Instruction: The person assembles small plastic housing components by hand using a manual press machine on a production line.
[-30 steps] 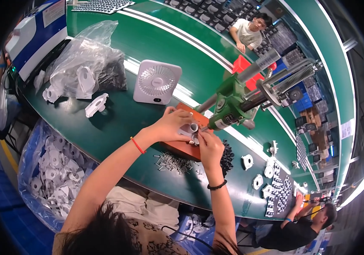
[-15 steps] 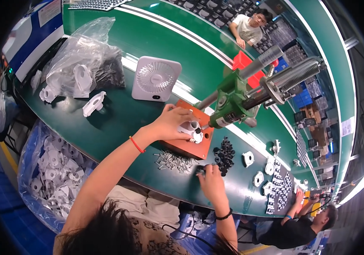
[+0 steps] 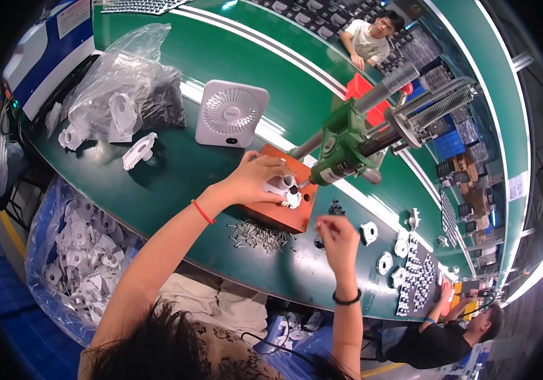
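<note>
My left hand (image 3: 255,182) is closed round a white plastic housing (image 3: 293,199) and holds it on an orange block (image 3: 271,220). A small black piece (image 3: 293,189) sits at the housing's opening, beneath the tip of a green press (image 3: 341,152). To the right, my right hand (image 3: 340,239) is raised with thumb and fingers pinched together beside the block. Whatever is in that pinch is too small to make out. The hand covers most of a pile of small black parts (image 3: 335,207). Silver screws (image 3: 255,235) lie heaped in front of the block.
A white square fan (image 3: 231,114) stands behind my left hand. Clear bags (image 3: 126,82) with white parts lie at the far left, and a lined bin (image 3: 84,266) of housings stands below. White housings (image 3: 368,233) lie rightward. Two people work nearby, one across the line, one right.
My right hand has risen from the near side of the black parts and moved farther away, over their pile. My left hand still holds the housing on the block.
</note>
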Tool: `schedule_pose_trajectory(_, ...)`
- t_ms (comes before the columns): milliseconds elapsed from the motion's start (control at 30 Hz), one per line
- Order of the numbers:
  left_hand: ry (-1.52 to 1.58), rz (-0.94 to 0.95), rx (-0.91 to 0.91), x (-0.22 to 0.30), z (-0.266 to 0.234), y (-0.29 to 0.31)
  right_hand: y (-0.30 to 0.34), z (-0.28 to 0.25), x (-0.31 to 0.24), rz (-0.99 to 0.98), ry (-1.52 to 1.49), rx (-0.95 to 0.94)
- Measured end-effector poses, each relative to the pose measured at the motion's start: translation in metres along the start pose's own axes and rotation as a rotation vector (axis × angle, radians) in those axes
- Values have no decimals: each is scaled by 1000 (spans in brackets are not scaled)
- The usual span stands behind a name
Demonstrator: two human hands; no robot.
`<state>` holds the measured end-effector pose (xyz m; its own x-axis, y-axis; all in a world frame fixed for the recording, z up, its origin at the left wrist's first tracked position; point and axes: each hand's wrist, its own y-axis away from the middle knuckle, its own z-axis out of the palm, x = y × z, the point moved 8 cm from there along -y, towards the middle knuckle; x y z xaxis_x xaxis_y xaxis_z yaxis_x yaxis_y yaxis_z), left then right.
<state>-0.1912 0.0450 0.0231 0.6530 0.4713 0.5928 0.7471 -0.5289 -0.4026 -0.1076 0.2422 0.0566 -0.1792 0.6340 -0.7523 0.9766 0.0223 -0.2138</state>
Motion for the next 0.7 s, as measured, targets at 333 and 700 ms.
schedule_pose_trajectory(333, -17, -6, 0, -1, 4, -2, -77, 35, 7, -78, -58, -80)
schedule_pose_trajectory(700, 3, -10, -14, -1, 2, -1, -63, 45, -10, -124, 115, -14)
